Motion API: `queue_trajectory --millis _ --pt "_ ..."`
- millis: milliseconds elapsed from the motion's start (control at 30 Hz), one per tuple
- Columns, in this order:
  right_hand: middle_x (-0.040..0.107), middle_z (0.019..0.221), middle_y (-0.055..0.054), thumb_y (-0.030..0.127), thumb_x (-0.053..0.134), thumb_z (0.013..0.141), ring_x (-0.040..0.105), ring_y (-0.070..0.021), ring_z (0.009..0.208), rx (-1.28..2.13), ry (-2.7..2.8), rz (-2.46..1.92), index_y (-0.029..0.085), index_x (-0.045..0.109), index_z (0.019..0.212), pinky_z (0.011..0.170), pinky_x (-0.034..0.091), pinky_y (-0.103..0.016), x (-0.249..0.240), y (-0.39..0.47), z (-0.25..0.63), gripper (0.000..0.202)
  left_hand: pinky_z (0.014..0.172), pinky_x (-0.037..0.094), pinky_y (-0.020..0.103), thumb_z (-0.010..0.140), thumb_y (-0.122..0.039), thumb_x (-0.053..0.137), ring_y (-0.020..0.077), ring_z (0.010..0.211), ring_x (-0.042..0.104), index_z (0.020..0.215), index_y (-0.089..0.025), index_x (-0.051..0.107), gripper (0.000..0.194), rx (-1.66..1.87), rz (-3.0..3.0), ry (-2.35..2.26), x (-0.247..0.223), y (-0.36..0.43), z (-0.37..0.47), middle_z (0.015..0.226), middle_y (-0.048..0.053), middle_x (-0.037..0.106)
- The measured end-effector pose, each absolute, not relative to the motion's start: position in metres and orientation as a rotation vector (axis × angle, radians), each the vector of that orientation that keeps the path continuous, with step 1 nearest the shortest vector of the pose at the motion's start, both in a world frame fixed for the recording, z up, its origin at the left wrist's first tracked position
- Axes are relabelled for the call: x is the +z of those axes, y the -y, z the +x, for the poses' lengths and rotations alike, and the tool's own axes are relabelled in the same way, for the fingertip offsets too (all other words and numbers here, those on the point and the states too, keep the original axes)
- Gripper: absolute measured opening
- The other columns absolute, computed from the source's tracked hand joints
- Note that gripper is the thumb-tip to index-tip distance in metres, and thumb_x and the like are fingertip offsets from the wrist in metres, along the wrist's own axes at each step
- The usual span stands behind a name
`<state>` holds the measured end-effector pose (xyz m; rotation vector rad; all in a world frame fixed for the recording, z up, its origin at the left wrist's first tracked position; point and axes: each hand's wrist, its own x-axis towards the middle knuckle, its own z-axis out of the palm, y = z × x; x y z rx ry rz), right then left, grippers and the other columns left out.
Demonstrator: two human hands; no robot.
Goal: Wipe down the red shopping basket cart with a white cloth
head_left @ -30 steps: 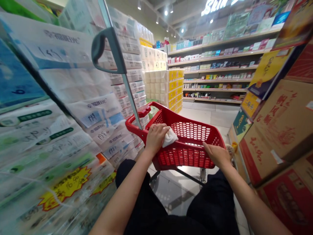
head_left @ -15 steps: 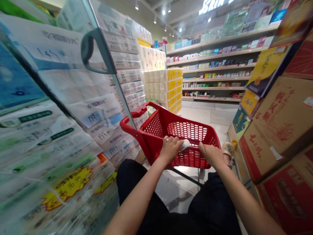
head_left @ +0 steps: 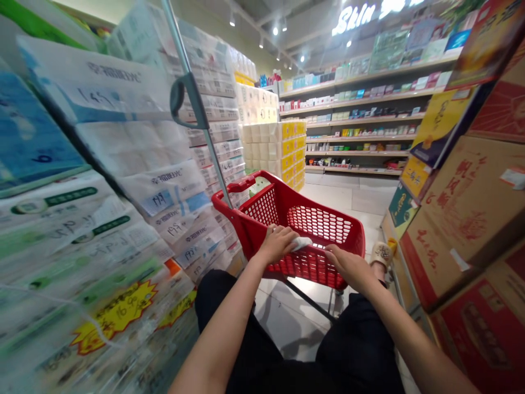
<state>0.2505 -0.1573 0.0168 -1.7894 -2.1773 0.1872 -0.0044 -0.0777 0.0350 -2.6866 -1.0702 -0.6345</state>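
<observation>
One sign (head_left: 355, 22) beyond the basket (head_left: 248, 232) shows "Skin".

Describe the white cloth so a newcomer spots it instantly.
Start with the red shopping cart in the aisle. At its near rim, the left hand holds the white cloth, which pokes out toward the right hand. Small and crumpled, its white stands out against the cart's red plastic.
</observation>
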Motion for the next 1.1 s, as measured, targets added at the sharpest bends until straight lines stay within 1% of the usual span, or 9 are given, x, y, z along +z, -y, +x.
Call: queue_trajectory --millis 100,267,400,500,600,700,867,1000,1100 --pt "0.070 0.100 -0.006 0.051 0.016 0.100 0.067 -0.0220 0.087 0.200 2.183 -1.797 0.026 0.048 0.118 0.060 0.037 -0.026 0.017 0.160 0.235 0.044 0.107 0.025 0.041 0.096 -0.038 0.047 0.0176 0.108 0.052 0.114 -0.031 0.059 0.023 -0.633 -2.653 1.093 0.034 0.074 -0.016 0.112 -0.001 0.061" --pt "0.069 0.097 -0.008 0.049 0.015 0.100 0.067 -0.0237 0.086 0.232 2.160 -1.877 0.025 0.047 0.119 0.058 0.036 -0.026 0.012 0.163 0.208 0.044 0.120 0.008 0.045 0.098 -0.036 0.043 0.0178 0.122 0.047 0.123 -0.030 0.055 0.028 -0.678 -2.661 1.034 0.019 0.093 0.000 0.120 0.000 0.059" --pt "0.068 0.106 -0.011 0.042 0.019 0.100 0.066 -0.0226 0.092 0.347 2.173 -1.739 0.021 0.047 0.120 0.068 0.041 -0.028 0.010 0.168 0.207 0.041 0.122 0.005 0.045 0.098 -0.035 0.042 0.0175 0.124 0.046 0.126 -0.029 0.052 0.030 -0.751 -2.729 0.983 0.009 0.113 0.022 0.120 0.000 0.059" --pt "0.069 0.104 -0.008 0.049 0.026 0.098 0.065 -0.0224 0.093 0.412 2.272 -1.660 0.024 0.055 0.114 0.072 0.043 -0.029 0.020 0.166 0.223 0.041 0.122 0.002 0.045 0.097 -0.034 0.044 0.0177 0.124 0.046 0.123 -0.030 0.054 0.028 -0.754 -2.802 0.997 0.010 0.116 0.023 0.118 -0.001 0.060" --pt "0.070 0.099 -0.007 0.057 0.025 0.096 0.065 -0.0235 0.091 0.298 2.320 -1.697 0.026 0.065 0.102 0.072 0.044 -0.030 0.034 0.154 0.248 0.051 0.121 0.002 0.046 0.096 -0.034 0.046 0.0178 0.127 0.046 0.119 -0.031 0.056 0.026 -0.735 -2.896 0.982 0.015 0.114 0.016 0.121 0.000 0.060" --pt "0.071 0.095 -0.008 0.057 0.022 0.096 0.064 -0.0237 0.093 0.215 2.342 -1.661 0.024 0.070 0.094 0.078 0.044 -0.031 0.037 0.138 0.269 0.058 0.121 0.004 0.045 0.095 -0.033 0.049 0.0174 0.132 0.042 0.117 -0.031 0.058 0.024 -0.738 -2.948 0.952 0.021 0.112 0.009 0.122 -0.001 0.061" --pt "0.072 0.087 -0.004 0.056 0.014 0.097 0.065 -0.0222 0.085 0.357 2.326 -1.903 0.029 0.074 0.082 0.074 0.041 -0.031 0.019 0.134 0.276 0.067 0.120 0.006 0.046 0.093 -0.031 0.051 0.0182 0.136 0.039 0.115 -0.030 0.061 0.023 -0.732 -2.997 0.931 0.026 0.104 -0.001 0.119 0.000 0.063" --pt "0.072 0.087 -0.002 0.053 0.018 0.097 0.065 -0.0207 0.084 0.325 2.366 -1.863 0.029 0.072 0.084 0.068 0.037 -0.028 0.017 0.144 0.261 0.061 0.119 0.011 0.050 0.094 -0.032 0.051 0.0207 0.137 0.039 0.115 -0.030 0.062 0.024 -0.718 -3.018 0.952 0.029 0.095 -0.013 0.121 0.003 0.062" --pt "0.072 0.086 -0.004 0.049 0.020 0.097 0.064 -0.0207 0.083 0.235 2.373 -1.875 0.025 0.070 0.081 0.063 0.033 -0.027 0.020 0.150 0.247 0.057 0.119 0.015 0.047 0.094 -0.032 0.050 0.0190 0.139 0.035 0.119 -0.030 0.060 0.027 -0.714 -2.953 0.982 0.028 0.095 -0.020 0.126 0.002 0.060"
